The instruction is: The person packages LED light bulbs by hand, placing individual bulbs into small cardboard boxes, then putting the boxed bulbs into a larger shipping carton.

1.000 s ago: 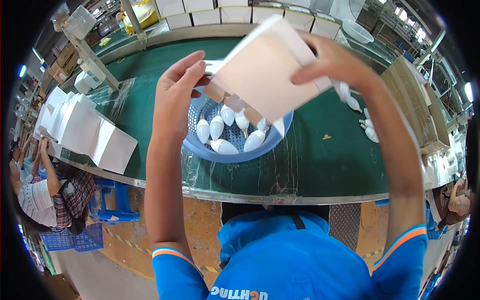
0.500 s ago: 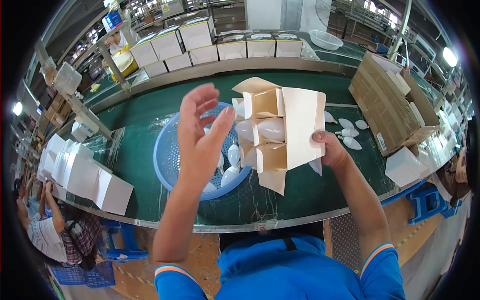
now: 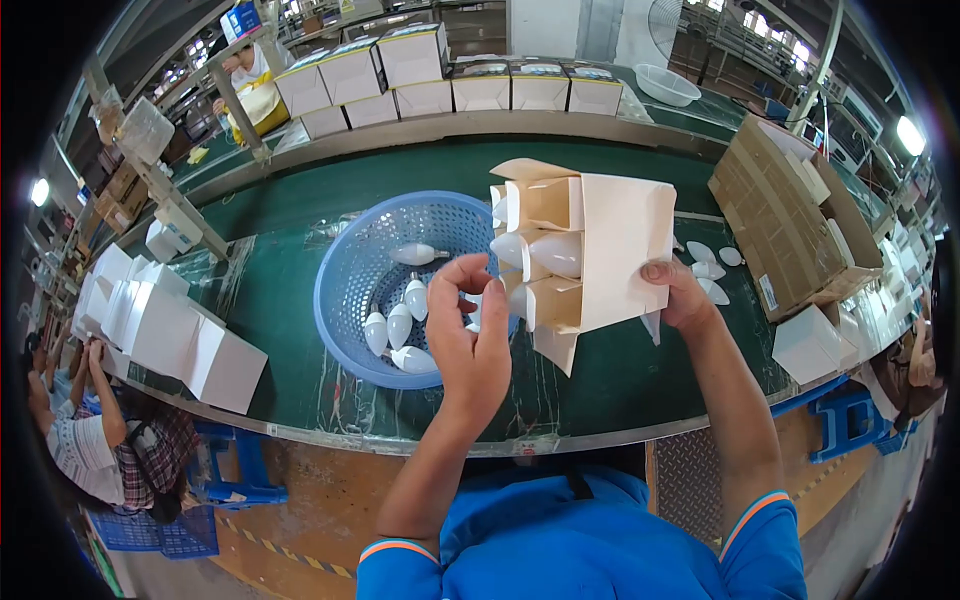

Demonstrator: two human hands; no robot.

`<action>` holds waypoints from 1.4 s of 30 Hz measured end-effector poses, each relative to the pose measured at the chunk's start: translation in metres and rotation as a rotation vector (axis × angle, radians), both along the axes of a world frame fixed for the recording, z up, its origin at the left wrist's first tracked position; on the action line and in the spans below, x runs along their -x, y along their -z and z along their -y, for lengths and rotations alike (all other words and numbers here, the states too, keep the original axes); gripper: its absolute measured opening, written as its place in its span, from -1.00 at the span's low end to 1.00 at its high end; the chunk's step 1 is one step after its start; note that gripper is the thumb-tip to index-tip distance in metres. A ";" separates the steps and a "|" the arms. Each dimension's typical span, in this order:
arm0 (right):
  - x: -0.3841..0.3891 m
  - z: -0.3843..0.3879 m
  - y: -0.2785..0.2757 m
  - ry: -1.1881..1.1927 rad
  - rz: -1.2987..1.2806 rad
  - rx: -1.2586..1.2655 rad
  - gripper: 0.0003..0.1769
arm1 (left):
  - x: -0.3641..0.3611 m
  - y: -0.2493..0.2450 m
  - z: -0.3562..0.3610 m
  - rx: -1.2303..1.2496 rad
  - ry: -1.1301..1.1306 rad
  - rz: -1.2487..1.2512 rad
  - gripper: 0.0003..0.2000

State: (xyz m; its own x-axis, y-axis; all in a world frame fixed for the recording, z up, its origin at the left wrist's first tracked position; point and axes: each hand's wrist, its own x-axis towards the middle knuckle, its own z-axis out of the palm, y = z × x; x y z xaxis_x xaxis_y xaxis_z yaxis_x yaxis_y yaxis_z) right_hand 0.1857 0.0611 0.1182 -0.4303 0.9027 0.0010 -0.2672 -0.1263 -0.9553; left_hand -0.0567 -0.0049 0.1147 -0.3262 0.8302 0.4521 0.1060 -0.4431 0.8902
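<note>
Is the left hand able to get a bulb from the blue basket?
Probably, yes. The left hand is at the open blue basket, and nothing seems to cover the bulbs beside its fingers.

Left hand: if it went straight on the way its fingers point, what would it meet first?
Probably the far wall of the blue basket, though depth is unclear: the left hand may pass above it, beside the box.

Basket [image 3: 341,330]: blue plastic, perforated, slight sheen. Bulbs [image 3: 399,325]: smooth, glossy white. Open box [image 3: 622,255]: matt pale card. Tabletop [image 3: 275,330]: dull green, scuffed near front edge. Large carton [image 3: 775,210]: brown cardboard, glossy tape strips.
</note>
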 end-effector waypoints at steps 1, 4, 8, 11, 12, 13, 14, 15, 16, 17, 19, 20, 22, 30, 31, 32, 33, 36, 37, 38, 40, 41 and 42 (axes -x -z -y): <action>0.000 -0.001 -0.001 0.009 0.029 0.012 -0.11 | 0.004 0.001 -0.001 0.042 0.061 0.020 -0.69; 0.001 -0.004 -0.006 -0.014 0.059 0.030 -0.12 | 0.008 0.002 -0.006 0.021 0.096 0.106 -0.62; 0.011 -0.008 -0.003 -0.039 0.070 0.029 -0.13 | 0.011 -0.002 -0.015 0.105 0.349 0.449 -0.61; 0.022 -0.009 0.000 -0.040 0.060 0.032 -0.12 | 0.008 -0.013 -0.013 0.093 0.291 0.443 -0.56; 0.027 -0.008 -0.001 -0.035 0.049 0.035 -0.13 | 0.010 -0.013 -0.015 0.094 0.246 0.409 -0.54; 0.030 -0.008 -0.002 -0.029 0.039 0.038 -0.13 | 0.012 -0.011 -0.017 0.094 0.242 0.416 -0.54; 0.031 -0.009 -0.003 -0.032 0.046 0.038 -0.13 | 0.015 -0.007 -0.021 0.108 0.271 0.508 -0.53; 0.031 -0.009 -0.002 -0.030 0.055 0.056 -0.12 | 0.018 -0.004 -0.023 0.125 0.300 0.599 -0.51; 0.031 -0.010 -0.002 -0.029 0.063 0.075 -0.12 | 0.022 -0.003 -0.025 0.124 0.298 0.606 -0.51; 0.033 -0.010 -0.003 -0.032 0.069 0.077 -0.12 | 0.027 -0.003 -0.026 0.123 0.363 0.592 -0.51; 0.037 -0.010 -0.005 -0.065 0.080 0.060 -0.11 | 0.031 -0.006 -0.023 0.122 0.420 0.583 -0.50; 0.038 -0.010 -0.004 -0.069 0.084 0.063 -0.11 | 0.031 -0.011 -0.020 0.131 0.446 0.645 -0.51; 0.039 -0.010 -0.004 -0.055 0.065 0.082 -0.16 | 0.033 -0.011 -0.020 0.139 0.469 0.710 -0.53; 0.029 -0.017 -0.006 -0.073 0.113 0.139 -0.17 | 0.037 0.011 -0.030 0.165 0.467 0.800 -0.71; 0.030 -0.016 -0.010 -0.067 0.127 0.136 -0.16 | 0.037 0.012 -0.030 0.166 0.463 0.805 -0.71; 0.032 -0.015 -0.016 -0.070 0.132 0.138 -0.16 | 0.035 0.011 -0.031 0.209 0.498 0.866 -0.71; 0.036 -0.015 -0.025 -0.061 0.181 0.117 -0.15 | 0.034 0.010 -0.031 0.252 0.533 0.925 -0.71; 0.046 -0.014 -0.045 -0.053 0.271 0.075 -0.13 | 0.028 0.003 -0.032 0.421 0.507 1.120 -0.70; 0.048 -0.014 -0.052 -0.052 0.313 0.054 -0.11 | 0.030 -0.001 -0.030 0.419 0.506 1.124 -0.70; 0.048 -0.015 -0.058 -0.054 0.317 0.053 -0.11 | 0.032 -0.006 -0.027 0.443 0.526 1.117 -0.69; 0.047 -0.015 -0.068 -0.109 0.400 0.020 -0.09 | 0.032 -0.007 -0.026 0.468 0.546 1.112 -0.67; 0.047 -0.014 -0.069 -0.110 0.404 0.023 -0.09 | 0.029 -0.005 -0.026 0.438 0.533 1.107 -0.67; 0.047 -0.013 -0.071 -0.093 0.427 0.025 -0.10 | 0.026 -0.003 -0.026 0.407 0.519 1.103 -0.66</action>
